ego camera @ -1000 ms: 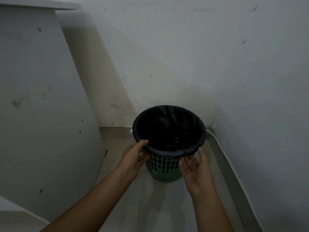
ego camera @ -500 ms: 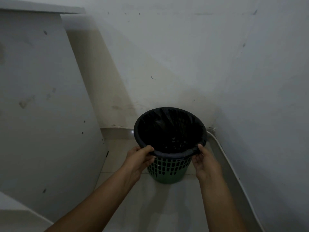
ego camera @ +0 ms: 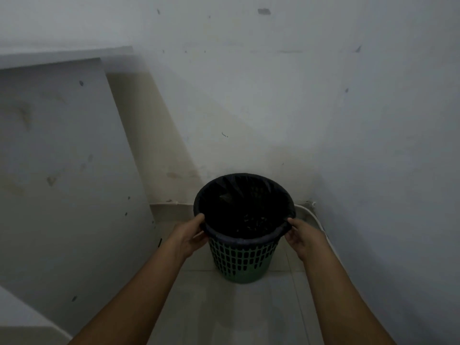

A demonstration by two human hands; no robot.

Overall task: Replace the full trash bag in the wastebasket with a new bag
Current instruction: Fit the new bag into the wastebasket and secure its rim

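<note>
dim corner: stained white walls (ego camera: 273,95), pale tiled floor (ego camera: 224,314).

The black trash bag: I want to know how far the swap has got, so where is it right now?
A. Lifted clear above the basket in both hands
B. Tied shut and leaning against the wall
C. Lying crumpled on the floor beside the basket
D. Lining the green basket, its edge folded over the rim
D. The black trash bag lines the green wastebasket, folded over its rim, where the left hand and right hand grip it.
</note>
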